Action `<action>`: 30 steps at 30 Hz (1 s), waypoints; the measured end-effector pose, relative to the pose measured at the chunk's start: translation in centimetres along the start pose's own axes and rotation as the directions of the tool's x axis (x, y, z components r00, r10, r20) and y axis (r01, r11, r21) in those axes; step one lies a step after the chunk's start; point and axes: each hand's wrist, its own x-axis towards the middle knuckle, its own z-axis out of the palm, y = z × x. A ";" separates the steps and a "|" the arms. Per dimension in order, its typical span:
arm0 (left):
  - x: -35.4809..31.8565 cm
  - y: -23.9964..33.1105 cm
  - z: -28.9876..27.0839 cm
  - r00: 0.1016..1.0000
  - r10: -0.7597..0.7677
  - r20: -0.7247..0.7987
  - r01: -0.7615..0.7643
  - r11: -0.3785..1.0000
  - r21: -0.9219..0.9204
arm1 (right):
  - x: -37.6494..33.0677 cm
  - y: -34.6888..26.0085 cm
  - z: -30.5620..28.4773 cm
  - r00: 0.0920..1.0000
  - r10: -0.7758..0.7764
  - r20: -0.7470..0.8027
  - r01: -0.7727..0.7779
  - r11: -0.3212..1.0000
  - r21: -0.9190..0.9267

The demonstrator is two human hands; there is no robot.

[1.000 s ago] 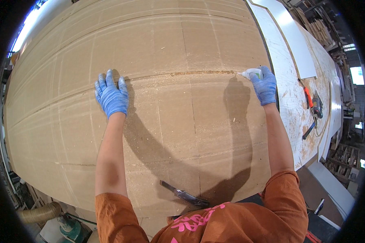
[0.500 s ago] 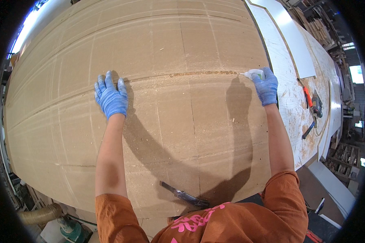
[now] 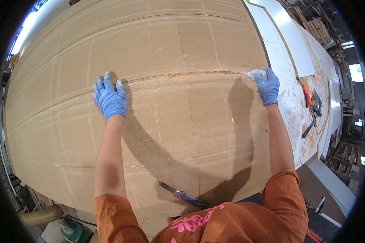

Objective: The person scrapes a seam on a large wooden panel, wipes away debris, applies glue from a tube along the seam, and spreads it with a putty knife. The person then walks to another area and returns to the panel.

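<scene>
My right hand [image 3: 268, 88], in a blue knit glove, is wrapped round a small white squeeze bottle [image 3: 257, 74]. The bottle lies nearly level, its thin nozzle pointing left at a groove [image 3: 207, 73] that crosses the large brown board [image 3: 158, 52]. A brownish, crumbly-looking line fills the groove from about the middle of the board to the nozzle. My left hand [image 3: 110, 97], gloved the same way, rests on the board over the groove's left part with its fingers spread. Nothing is in it.
A dark, flat-ended tool [image 3: 184, 196] lies at the board's near edge against my shirt. On the white, dust-strewn surface to the right are an orange-handled tool [image 3: 307, 96], a dark power tool [image 3: 316, 106] and a hammer-like tool [image 3: 309, 128]. White panels [image 3: 288, 36] lie beyond.
My right hand and the bottle have shifted slightly to the right along the groove, and the filled line reaches a little further. My left hand stays in nearly the same place.
</scene>
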 end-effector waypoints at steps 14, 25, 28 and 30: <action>-0.1 0.0 -0.2 1.000 -0.007 -0.002 0.007 1.000 0.020 | 0.1 1.0 -0.3 0.999 0.020 -0.041 -0.024 0.996 -0.088; 0.0 -0.2 0.2 1.000 -0.003 -0.001 0.003 1.000 0.007 | 0.1 1.8 -0.6 0.998 0.024 -0.054 -0.028 0.998 -0.063; 0.0 -0.2 0.3 1.000 0.001 -0.008 -0.001 1.000 0.007 | 0.2 2.5 -0.7 0.998 0.018 -0.066 -0.024 0.996 -0.084; 0.0 -0.2 0.3 1.000 0.003 -0.009 -0.003 1.000 0.009 | 0.2 2.7 -0.7 0.997 0.025 -0.071 -0.031 0.996 -0.078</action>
